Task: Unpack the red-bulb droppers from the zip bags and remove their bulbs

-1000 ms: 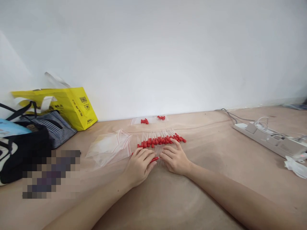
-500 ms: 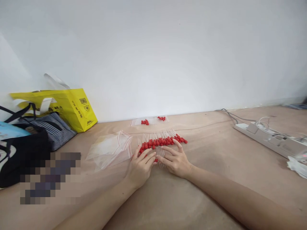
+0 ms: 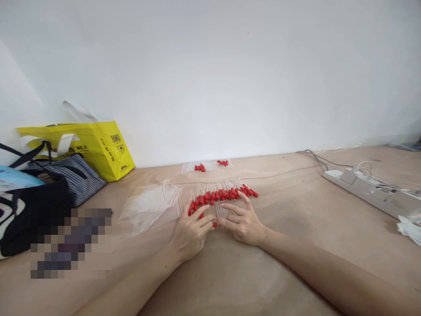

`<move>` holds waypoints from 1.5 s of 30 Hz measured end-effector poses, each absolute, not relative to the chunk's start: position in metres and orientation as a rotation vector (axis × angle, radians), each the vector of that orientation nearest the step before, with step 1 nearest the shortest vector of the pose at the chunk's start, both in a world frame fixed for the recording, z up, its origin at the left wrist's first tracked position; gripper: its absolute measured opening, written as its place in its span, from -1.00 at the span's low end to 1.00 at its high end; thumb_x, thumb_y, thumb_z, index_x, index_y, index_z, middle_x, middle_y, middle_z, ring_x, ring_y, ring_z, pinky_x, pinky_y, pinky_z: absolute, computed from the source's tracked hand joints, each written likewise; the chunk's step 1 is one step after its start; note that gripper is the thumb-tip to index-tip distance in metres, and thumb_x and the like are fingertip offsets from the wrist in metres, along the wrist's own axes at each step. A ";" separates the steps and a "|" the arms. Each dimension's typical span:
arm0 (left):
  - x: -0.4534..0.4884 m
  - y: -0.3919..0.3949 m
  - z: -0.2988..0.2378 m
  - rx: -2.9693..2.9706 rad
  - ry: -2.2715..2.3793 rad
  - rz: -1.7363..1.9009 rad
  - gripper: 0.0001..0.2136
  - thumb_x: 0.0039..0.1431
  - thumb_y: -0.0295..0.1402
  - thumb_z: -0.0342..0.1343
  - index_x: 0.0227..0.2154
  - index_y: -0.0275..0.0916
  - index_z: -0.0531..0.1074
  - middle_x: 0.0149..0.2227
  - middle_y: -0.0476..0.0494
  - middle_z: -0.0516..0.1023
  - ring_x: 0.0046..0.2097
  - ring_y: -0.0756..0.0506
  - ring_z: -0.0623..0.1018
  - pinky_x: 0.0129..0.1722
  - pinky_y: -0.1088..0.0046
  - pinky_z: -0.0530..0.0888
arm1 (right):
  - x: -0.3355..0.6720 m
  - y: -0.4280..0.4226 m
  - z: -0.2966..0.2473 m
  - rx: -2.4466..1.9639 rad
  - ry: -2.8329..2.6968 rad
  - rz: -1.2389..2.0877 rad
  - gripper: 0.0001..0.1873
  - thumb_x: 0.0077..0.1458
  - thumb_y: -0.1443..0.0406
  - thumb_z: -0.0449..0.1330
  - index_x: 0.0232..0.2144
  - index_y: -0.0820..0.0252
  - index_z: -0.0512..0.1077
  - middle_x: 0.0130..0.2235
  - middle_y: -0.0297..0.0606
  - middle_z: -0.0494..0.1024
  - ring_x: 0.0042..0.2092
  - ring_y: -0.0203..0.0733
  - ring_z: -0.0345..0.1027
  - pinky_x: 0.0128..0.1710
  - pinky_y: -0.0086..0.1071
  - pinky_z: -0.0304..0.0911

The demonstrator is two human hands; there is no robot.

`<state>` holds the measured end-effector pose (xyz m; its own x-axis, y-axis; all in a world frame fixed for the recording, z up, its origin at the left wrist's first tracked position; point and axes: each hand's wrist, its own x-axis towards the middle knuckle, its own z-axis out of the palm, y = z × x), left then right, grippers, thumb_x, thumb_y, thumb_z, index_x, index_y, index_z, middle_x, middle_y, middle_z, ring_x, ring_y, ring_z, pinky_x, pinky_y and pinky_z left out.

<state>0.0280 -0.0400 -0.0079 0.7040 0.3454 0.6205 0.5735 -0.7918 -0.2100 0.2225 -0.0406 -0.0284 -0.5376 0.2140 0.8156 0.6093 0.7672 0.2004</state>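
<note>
Bare desk (image 3: 289, 219) lies open near the person and to the right as far as the power strip (image 3: 368, 193). Totes crowd the left, among them a yellow bag (image 3: 98, 147). Empty zip bags (image 3: 151, 206) lie just left of the dropper row (image 3: 223, 194). Two far pouches (image 3: 210, 166) hold red pieces. The droppers lie side by side, tubes pointing to the wall. The left hand (image 3: 192, 230) and right hand (image 3: 243, 221) rest flat, fingers spread on the nearest droppers.
</note>
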 end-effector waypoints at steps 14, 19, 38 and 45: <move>-0.020 -0.021 0.008 -2.383 -1.370 -0.998 -0.75 0.14 -0.24 -0.12 -0.36 -0.19 0.44 -0.42 -0.09 0.42 -0.34 -0.05 0.42 -0.32 0.41 0.35 | 0.235 -0.035 -0.036 -1.039 -2.057 -0.302 -0.72 0.10 0.38 -0.05 -0.19 0.17 0.39 -0.43 -0.24 0.44 -0.41 -0.26 0.23 -0.43 -0.40 0.15; -0.025 0.003 0.013 -2.295 -1.949 -0.866 -0.75 0.04 -0.15 -0.05 -0.33 -0.18 0.36 -0.48 0.01 0.40 -0.46 -0.02 0.41 -0.46 0.49 0.31 | 0.232 -0.030 -0.041 -1.225 -2.069 -0.052 -0.67 0.06 0.45 -0.10 -0.15 0.23 0.33 -0.31 -0.17 0.41 -0.27 -0.22 0.28 -0.30 -0.39 0.22; -0.007 0.039 0.030 -2.267 -2.308 -0.267 -0.65 -0.01 -0.03 -0.12 -0.58 -0.14 0.42 -0.41 -0.06 0.54 -0.24 -0.20 0.48 -0.21 0.29 0.27 | 0.226 -0.028 -0.043 -1.105 -1.980 0.075 -0.78 0.05 0.47 -0.07 -0.38 0.23 0.36 -0.35 -0.20 0.38 -0.30 -0.26 0.30 -0.28 -0.40 0.27; 0.006 0.072 0.021 -2.186 -2.451 -0.215 -0.72 -0.14 -0.09 0.07 -0.60 -0.22 0.44 -0.36 -0.28 0.55 -0.16 -0.33 0.46 -0.15 0.12 0.24 | 0.230 -0.027 -0.042 -1.130 -1.956 0.061 -0.78 0.03 0.46 -0.05 -0.37 0.23 0.38 -0.33 -0.18 0.41 -0.24 -0.21 0.27 -0.24 -0.32 0.24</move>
<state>0.0063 0.0723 0.0207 -0.1113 0.9935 -0.0251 0.9740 0.1141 0.1958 0.2302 -0.0274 -0.0425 -0.2264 0.7287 0.6463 0.6872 0.5898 -0.4243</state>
